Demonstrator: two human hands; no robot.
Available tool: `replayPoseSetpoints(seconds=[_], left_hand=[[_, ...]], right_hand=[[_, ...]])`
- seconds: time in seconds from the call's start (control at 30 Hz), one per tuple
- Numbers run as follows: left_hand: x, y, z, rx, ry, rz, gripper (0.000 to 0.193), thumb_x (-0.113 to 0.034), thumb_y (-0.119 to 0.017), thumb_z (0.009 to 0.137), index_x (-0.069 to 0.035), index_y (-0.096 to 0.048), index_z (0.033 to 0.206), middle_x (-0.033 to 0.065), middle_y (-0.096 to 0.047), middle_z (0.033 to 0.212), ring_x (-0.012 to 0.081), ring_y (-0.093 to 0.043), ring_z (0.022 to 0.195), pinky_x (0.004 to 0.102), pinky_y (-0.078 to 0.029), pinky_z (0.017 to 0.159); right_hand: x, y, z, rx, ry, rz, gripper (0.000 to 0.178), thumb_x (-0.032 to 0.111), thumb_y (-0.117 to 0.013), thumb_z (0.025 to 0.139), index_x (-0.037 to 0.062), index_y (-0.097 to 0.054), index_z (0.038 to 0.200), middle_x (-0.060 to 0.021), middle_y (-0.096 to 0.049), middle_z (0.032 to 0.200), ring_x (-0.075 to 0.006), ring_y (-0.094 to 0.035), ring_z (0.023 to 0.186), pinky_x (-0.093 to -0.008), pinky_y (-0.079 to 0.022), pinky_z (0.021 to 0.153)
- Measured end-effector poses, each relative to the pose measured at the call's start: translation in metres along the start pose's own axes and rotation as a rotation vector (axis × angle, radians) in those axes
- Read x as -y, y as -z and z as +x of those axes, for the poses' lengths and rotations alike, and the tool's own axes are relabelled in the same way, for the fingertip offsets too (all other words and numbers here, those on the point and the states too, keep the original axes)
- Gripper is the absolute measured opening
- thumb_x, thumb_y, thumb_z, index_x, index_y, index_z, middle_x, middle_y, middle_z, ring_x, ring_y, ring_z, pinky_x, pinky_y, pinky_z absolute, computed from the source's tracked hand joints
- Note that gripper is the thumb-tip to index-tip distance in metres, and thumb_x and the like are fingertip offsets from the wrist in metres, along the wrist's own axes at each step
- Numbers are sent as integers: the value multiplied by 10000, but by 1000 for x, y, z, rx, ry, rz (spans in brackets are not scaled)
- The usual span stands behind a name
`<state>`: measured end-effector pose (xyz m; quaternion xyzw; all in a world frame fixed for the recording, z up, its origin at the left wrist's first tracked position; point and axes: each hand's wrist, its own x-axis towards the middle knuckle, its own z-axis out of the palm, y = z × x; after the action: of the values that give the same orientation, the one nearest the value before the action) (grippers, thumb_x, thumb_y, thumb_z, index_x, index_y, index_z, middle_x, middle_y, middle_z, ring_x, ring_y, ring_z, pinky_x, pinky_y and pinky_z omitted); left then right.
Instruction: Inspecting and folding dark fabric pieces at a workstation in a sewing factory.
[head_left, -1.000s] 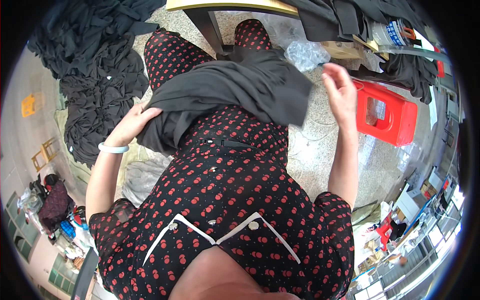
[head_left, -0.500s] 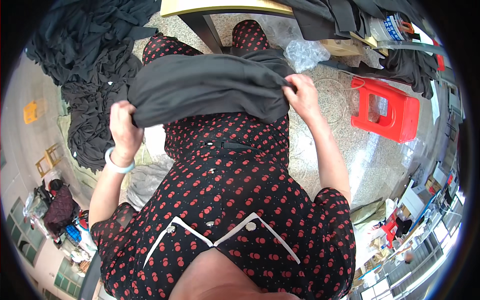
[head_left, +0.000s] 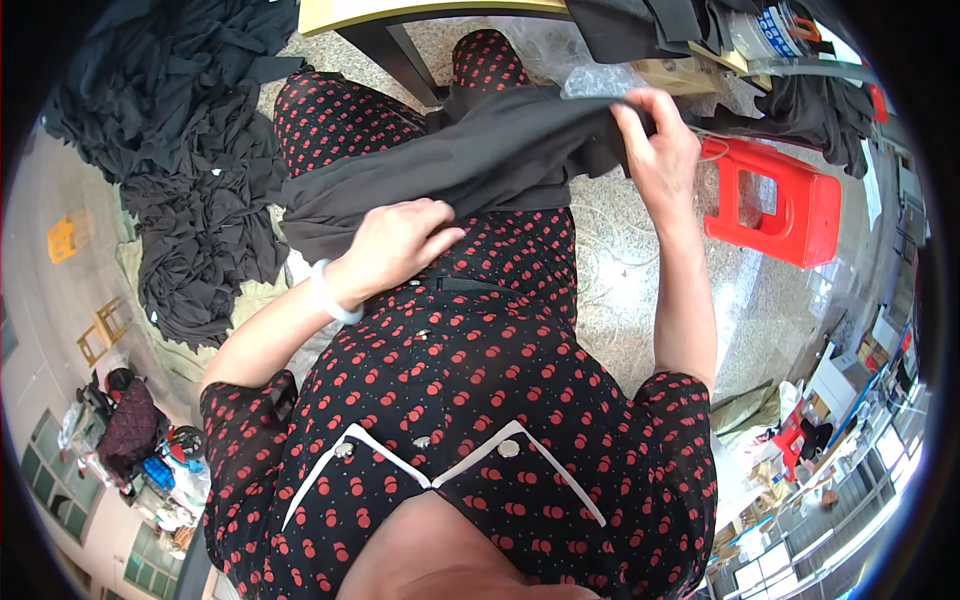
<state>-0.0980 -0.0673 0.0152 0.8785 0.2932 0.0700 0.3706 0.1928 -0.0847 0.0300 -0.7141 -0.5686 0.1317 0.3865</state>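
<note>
A dark grey cloth, possibly a garment piece, lies slanted across my lap with its right end raised. My right hand pinches that end between thumb and fingers, above the floor. Against the lower edge of the cloth rests my left hand, its thumb apart from its bent fingers; it does not appear to grip the fabric. A pale bangle circles my left wrist.
Piles of dark cloth cover the floor at left. Ahead stands a yellow-topped table with dark legs. A red plastic stool lies tipped over at right, near a clear plastic bag. More dark fabric hangs at far right.
My left hand has let go of the cloth's left end and moved right, to its lower edge. My right hand has moved up and right, drawing the cloth's right end along.
</note>
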Motion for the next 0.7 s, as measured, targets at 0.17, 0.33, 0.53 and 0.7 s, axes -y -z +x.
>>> replayPoseSetpoints(seconds=[0.17, 0.33, 0.53, 0.7], left_hand=[[24, -13, 24, 5, 249, 243, 634, -278, -655, 726, -25, -368, 1232, 206, -481, 1071, 363, -498, 962, 399, -426, 802], [32, -22, 25, -106, 131, 227, 508, -206, -688, 681, -31, -459, 1099, 145, -467, 987, 313, -486, 918, 373, -424, 772], [21, -43, 42, -156, 59, 124, 244, -195, -645, 721, -33, -553, 878, 108, -487, 816, 274, -522, 796, 352, -430, 679], [24, -51, 63, -74, 258, -102, 268, -250, -596, 753, 17, -585, 738, 147, -570, 740, 317, -556, 668, 385, -444, 632]], right_hand=[[-28, -15, 9, 26, 70, -207, 192, 161, -610, 778, 30, -586, 917, -114, -623, 853, -197, -608, 788, -277, -461, 704], [-25, -20, -37, 393, -118, 25, 204, 166, -619, 770, 26, -582, 913, -119, -604, 913, -248, -593, 829, -308, -459, 730], [2, -59, -78, 483, 228, -31, 201, 149, -649, 695, 63, -595, 869, -73, -550, 917, -253, -509, 905, -351, -400, 798], [8, -65, -79, 518, 189, -40, 117, 129, -617, 727, 58, -605, 820, -74, -554, 880, -242, -520, 867, -354, -402, 758]])
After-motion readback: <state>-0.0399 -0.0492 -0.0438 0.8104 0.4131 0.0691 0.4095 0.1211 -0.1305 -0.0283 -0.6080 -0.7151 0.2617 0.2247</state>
